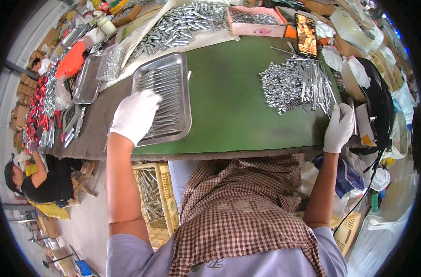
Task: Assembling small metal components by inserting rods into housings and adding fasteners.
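My left hand (135,115), in a white glove, reaches over the near left side of a metal tray (186,113). Its fingers are curled together, and what they hold, if anything, is hidden. Thin metal rods (162,85) lie in rows across the tray. Toward the right edge of the table, my right hand (339,128), also gloved in white, has its fingertips drawn together beside the near ends of loose thin rods (315,85). Whatever it may pinch is too small to make out. Left of those rods is a heap of small shiny metal pieces (282,87).
Shiny metal cylinders (187,25) cover the back of the table beside a pink box (256,28) of small parts. A phone (306,36) stands at the back right. Below the table edge sits a yellow crate (166,194). Another person (44,180) works at far left.
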A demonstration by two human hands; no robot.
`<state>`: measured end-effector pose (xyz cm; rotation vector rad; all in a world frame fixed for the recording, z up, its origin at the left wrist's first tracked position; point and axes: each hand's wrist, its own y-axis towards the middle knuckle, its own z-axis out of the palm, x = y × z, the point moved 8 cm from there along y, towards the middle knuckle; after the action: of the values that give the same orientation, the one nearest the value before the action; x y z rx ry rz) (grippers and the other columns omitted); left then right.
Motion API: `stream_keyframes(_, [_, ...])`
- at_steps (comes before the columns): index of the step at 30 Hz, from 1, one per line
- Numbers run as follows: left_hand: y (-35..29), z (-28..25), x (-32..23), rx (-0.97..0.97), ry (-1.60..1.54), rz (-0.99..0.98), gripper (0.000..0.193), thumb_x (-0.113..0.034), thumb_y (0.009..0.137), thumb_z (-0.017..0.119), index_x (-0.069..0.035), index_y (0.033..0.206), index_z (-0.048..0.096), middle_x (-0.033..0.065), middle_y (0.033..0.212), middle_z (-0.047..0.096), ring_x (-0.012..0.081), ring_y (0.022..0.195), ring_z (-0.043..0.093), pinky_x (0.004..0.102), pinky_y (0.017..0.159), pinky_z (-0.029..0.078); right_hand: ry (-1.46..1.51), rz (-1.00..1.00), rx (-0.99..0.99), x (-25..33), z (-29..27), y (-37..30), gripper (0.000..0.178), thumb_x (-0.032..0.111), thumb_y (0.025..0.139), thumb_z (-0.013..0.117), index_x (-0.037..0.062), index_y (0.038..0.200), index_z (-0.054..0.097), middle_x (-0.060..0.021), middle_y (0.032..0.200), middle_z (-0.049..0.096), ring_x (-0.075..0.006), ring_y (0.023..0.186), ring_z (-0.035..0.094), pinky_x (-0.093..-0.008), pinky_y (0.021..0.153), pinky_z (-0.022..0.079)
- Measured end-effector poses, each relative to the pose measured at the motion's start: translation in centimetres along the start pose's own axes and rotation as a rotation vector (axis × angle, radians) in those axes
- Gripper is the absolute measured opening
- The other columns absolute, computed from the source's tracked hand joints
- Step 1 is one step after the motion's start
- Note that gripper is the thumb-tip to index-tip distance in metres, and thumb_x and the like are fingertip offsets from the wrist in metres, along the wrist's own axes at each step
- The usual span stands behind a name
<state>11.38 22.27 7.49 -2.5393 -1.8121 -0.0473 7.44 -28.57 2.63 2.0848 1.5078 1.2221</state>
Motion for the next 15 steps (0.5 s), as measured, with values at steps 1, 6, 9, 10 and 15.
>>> stream_keyframes(1, [1.3,-1.3,-1.8,-0.059,-0.01,0.048,0.021,-0.017,0.095,0.06,-0.008,0.111,0.07,0.011,0.113,0.067,0.0344,0.104,0.065,0.0446,0.092,0.052,0.047,0.042,-0.009,-0.1,-0.1,-0.1,0.016,0.015,0.095,0.068,-0.0003,0.099,0.066,-0.0135,0.096,0.067,-0.027,0.086,0.064,-0.0376,0.08,0.051])
stream_keyframes(6, [8.6,-2.0,-7.5,-0.206,0.197,0.085,0.022,-0.025,0.091,0.065,-0.009,0.103,0.074,0.0112,0.121,0.066,0.0306,0.121,0.057,0.0457,0.098,0.047,0.282,0.036,-0.06,0.3,-0.1,-1.0,0.013,0.007,0.099,0.06,0.0012,0.109,0.065,-0.0128,0.099,0.068,-0.0244,0.089,0.067,-0.0331,0.086,0.052])
stream_keyframes(9, [14.1,5.8,-1.8,-0.227,0.374,-0.133,0.027,-0.024,0.089,0.062,-0.005,0.101,0.078,0.0148,0.134,0.062,0.0325,0.138,0.047,0.0477,0.111,0.038,0.257,-0.079,-0.006,3.0,-0.7,-0.8,0.015,0.001,0.096,0.055,0.0019,0.105,0.067,-0.0139,0.093,0.069,-0.0267,0.086,0.068,-0.0351,0.081,0.053])
stream_keyframes(10, [15.1,6.4,-1.7,-0.167,0.376,-0.179,0.029,-0.021,0.089,0.059,-0.005,0.103,0.078,0.0146,0.136,0.062,0.032,0.139,0.046,0.0468,0.114,0.035,0.252,-0.072,0.018,2.9,-0.8,-0.9,0.017,-0.001,0.095,0.054,0.0022,0.104,0.068,-0.014,0.091,0.069,-0.0273,0.085,0.068,-0.036,0.08,0.053])
stream_keyframes(15, [13.6,4.1,-5.0,0.046,0.443,-0.116,0.028,-0.02,0.087,0.061,-0.007,0.104,0.079,0.0124,0.133,0.062,0.0297,0.137,0.047,0.0432,0.111,0.038,0.213,-0.059,-0.061,2.6,-2.0,-1.0,0.017,0.005,0.093,0.064,0.0024,0.109,0.068,-0.0142,0.102,0.072,-0.0296,0.092,0.07,-0.0376,0.084,0.054])
